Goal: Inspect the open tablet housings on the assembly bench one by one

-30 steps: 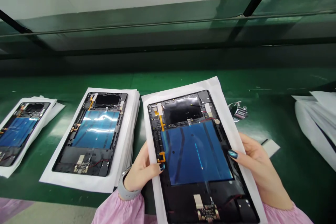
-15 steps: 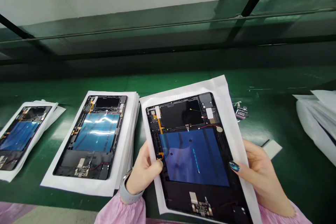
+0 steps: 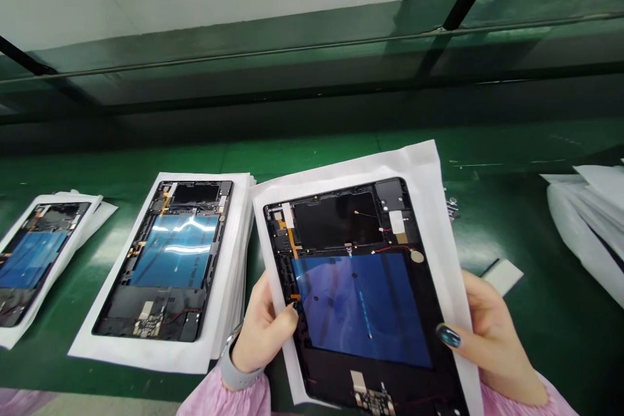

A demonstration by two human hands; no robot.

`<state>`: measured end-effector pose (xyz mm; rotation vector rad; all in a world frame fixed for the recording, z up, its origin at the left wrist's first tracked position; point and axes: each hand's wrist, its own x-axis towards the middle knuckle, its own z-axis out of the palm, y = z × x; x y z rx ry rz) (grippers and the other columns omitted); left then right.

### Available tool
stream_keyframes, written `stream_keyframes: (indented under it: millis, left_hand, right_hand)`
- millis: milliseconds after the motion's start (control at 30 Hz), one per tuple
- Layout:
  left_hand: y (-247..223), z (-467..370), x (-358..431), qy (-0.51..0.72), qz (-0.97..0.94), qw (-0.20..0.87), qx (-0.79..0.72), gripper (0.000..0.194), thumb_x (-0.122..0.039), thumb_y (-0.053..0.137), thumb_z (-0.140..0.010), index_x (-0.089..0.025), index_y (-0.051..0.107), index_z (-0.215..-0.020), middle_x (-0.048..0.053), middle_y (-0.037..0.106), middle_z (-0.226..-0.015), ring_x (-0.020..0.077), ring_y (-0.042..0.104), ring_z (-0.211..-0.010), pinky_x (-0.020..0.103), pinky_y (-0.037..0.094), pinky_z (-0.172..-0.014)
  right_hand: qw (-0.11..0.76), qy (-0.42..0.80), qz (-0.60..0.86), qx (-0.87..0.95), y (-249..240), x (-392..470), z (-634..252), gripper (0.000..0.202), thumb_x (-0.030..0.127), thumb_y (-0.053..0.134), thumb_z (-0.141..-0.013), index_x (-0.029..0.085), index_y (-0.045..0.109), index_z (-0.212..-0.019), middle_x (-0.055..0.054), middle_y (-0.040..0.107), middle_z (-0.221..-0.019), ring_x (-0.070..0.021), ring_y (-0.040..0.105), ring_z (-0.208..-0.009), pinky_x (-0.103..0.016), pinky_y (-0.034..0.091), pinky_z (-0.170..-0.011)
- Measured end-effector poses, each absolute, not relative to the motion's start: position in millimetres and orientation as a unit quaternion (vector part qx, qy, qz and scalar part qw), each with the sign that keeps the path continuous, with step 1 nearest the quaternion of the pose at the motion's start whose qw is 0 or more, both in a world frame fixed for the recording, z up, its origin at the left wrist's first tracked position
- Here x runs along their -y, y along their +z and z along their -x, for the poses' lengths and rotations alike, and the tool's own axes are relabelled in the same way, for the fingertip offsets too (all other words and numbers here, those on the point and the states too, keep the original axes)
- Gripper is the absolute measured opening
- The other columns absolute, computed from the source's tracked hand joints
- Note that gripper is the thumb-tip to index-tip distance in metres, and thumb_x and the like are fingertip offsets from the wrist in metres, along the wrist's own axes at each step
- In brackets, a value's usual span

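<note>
Between both hands is an opened tablet (image 3: pixel 361 312), its inner side up, with a blue battery, an orange ribbon cable and thin red wires. A white foam sleeve (image 3: pixel 429 208) lies beneath it and sticks out around its edges. My left hand (image 3: pixel 268 331) grips the left edge, thumb on the tablet's frame near the ribbon cable. On the right edge my right hand (image 3: pixel 497 338) is closed, its thumb pressing on the frame and its fingers hidden behind the sleeve. The tablet is tilted up, and its lower end leaves the view.
Left of it, another opened tablet (image 3: pixel 166 260) lies on a stack of white sleeves (image 3: pixel 229 286). A further opened tablet (image 3: pixel 39 260) sits at the far left. On the green table (image 3: pixel 292 159) are a white block (image 3: pixel 504 276) and white sleeves (image 3: pixel 585 227) at right.
The held tablet and sleeve have tilted up slightly closer to me, now covering more of the small metal part behind them. Both hands keep their grip.
</note>
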<state>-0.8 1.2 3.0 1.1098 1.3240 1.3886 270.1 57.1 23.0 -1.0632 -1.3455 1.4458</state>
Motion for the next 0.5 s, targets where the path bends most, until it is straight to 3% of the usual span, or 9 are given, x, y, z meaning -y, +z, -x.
stream_keyframes:
  millis: [133, 333, 500]
  left_hand:
    - [3.1, 1.2, -0.2, 0.564, -0.465, 0.438, -0.524, 0.022, -0.025, 0.071, -0.08, -0.025, 0.077, -0.101, 0.002, 0.074, -0.079, 0.0214, 0.072, -0.072, 0.026, 0.058, -0.066]
    - [5.1, 2.1, -0.3, 0.565, -0.473, 0.443, -0.511, 0.022, -0.044, 0.071, -0.088, -0.032, 0.075, -0.105, 0.0, 0.074, -0.079, 0.0176, 0.068, -0.066, 0.023, 0.057, -0.064]
    - [5.8, 1.0, 0.0, 0.564, -0.469, 0.439, -0.519, 0.021, -0.044, 0.072, -0.087, -0.029, 0.075, -0.1, 0.0, 0.073, -0.075, 0.0157, 0.062, -0.058, 0.025, 0.058, -0.062]
  right_hand:
    - [0.43, 0.594, 0.484, 0.477, 29.6, -49.1, -265.9, 0.044, 0.061, 0.087, -0.066, 0.034, 0.083, -0.101, -0.009, 0.079, -0.094, -0.0329, 0.073, -0.078, -0.04, 0.06, -0.066]
    - [0.422, 0.604, 0.504, 0.45, 40.1, -44.8, -261.3, 0.044, 0.063, 0.089, -0.059, 0.037, 0.084, -0.094, -0.006, 0.074, -0.081, -0.0274, 0.069, -0.068, -0.036, 0.056, -0.062]
    - [0.417, 0.623, 0.499, 0.435, 39.3, -43.6, -262.6, 0.042, 0.062, 0.088, -0.062, 0.039, 0.082, -0.097, -0.005, 0.077, -0.088, -0.0287, 0.071, -0.075, -0.036, 0.057, -0.066]
